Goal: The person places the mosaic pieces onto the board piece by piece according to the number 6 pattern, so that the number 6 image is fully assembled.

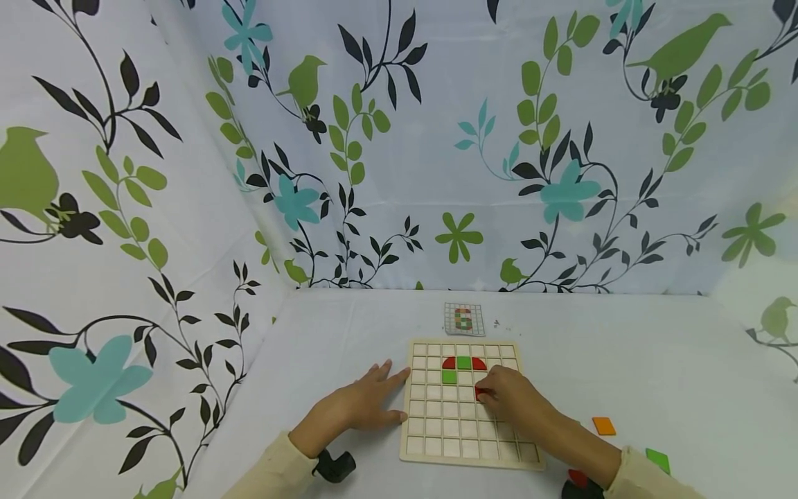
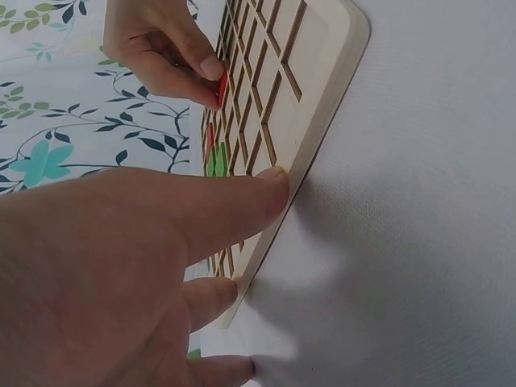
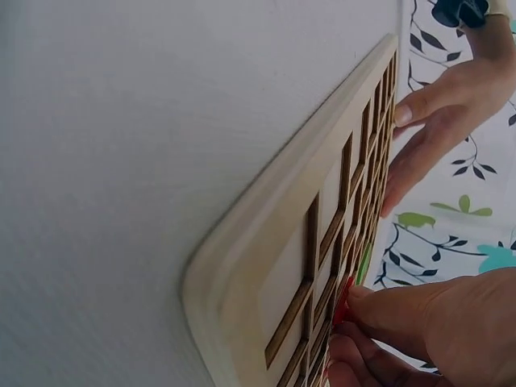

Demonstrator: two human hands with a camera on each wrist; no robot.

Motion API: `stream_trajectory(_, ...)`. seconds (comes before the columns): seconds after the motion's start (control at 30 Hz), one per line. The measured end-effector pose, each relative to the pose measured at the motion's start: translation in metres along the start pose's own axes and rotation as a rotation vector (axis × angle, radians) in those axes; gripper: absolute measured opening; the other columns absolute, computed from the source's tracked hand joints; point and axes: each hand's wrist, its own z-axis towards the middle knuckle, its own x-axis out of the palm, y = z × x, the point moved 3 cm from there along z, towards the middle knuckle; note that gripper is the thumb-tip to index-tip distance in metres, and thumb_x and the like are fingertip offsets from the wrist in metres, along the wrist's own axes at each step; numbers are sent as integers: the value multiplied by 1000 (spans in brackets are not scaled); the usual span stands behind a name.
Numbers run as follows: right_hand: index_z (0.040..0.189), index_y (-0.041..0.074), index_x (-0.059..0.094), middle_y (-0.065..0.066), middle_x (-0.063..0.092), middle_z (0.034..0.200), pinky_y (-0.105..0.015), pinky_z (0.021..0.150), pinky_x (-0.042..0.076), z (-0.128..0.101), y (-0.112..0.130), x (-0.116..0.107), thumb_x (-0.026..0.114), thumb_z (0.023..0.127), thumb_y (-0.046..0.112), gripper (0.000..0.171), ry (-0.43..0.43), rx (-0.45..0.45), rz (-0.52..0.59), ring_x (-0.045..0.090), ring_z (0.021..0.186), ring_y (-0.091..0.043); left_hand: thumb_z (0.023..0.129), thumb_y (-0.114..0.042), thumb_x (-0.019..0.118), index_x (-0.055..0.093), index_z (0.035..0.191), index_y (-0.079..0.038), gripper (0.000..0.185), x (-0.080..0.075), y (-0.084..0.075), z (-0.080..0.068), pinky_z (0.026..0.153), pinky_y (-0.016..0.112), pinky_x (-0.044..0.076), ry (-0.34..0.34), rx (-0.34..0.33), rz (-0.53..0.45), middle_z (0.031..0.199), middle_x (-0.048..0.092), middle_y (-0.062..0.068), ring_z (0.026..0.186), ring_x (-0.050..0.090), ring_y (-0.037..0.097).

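A wooden grid board [image 1: 434, 425] lies on the white table. Set in its upper cells are a red rounded tile [image 1: 449, 363], a green square tile [image 1: 464, 362], another red rounded tile [image 1: 479, 364] and a second green square tile [image 1: 449, 377]. My right hand [image 1: 514, 398] pinches a red tile [image 2: 222, 87] between thumb and fingers at a cell right of the board's middle; its shape is mostly hidden. With fingers spread, my left hand [image 1: 368, 402] rests at the board's left edge, its thumb [image 2: 266, 193] touching the rim.
Beyond the board lies a small card [image 1: 464, 319] printed with a coloured grid pattern. Right of the board are an orange tile [image 1: 603, 425], a green tile [image 1: 657, 459] and a red piece [image 1: 578, 478] partly hidden by the right forearm. Patterned cloth [image 1: 399, 138] hangs behind the table.
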Motion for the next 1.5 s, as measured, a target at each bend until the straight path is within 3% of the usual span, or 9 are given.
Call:
stream_trajectory(0.33,81,19,70,11,54,77,-24,63,44,0,2,0,78,88,10,14,-35,-61,-41,46,71,-8,92,-54,66,31,159,-28,80,-2,-2,0,110,59,31,2,-11,-1,164,21,12,149,17,33)
stream_trajectory(0.6,90,15,72,11,55,83,-26,66,46,0,3,2,80,86,14,9,-41,-38,-108,46,74,-8,92,-52,68,32,159,-27,80,-3,-3,-1,110,61,30,0,-3,-10,163,22,13,149,17,35)
stream_trajectory(0.87,100,9,75,5,61,89,-28,72,51,-6,5,-4,82,84,18,19,-52,-40,-100,51,79,-10,91,-53,67,32,159,-27,80,-2,-1,-1,109,61,31,6,-9,-33,163,21,12,149,17,35)
stream_trajectory(1.03,109,10,74,5,63,100,-37,85,53,-16,-4,-17,78,89,20,23,-44,67,-10,58,94,-14,91,-53,67,32,159,-27,81,-3,0,-1,109,62,31,6,-9,-42,163,21,13,149,17,35)
stream_trajectory(1.17,112,12,73,6,65,105,-38,86,54,-27,-16,-31,76,91,21,23,-61,173,94,59,97,-14,91,-53,68,32,159,-26,80,-3,-1,-3,109,62,31,7,-1,-45,163,22,13,149,18,36)
stream_trajectory(1.3,114,14,72,5,66,108,-38,85,55,-42,-29,-47,76,91,20,24,-106,210,129,60,97,-14,92,-52,68,33,159,-25,80,-3,-3,-3,109,62,32,4,9,-33,163,22,15,149,18,37)
stream_trajectory(1.5,122,12,67,-1,67,116,-38,85,56,-69,-53,-72,73,94,30,34,-105,270,182,62,102,-19,92,-51,68,33,158,-25,80,-4,-4,-2,108,62,32,10,4,-31,163,22,15,148,18,37)
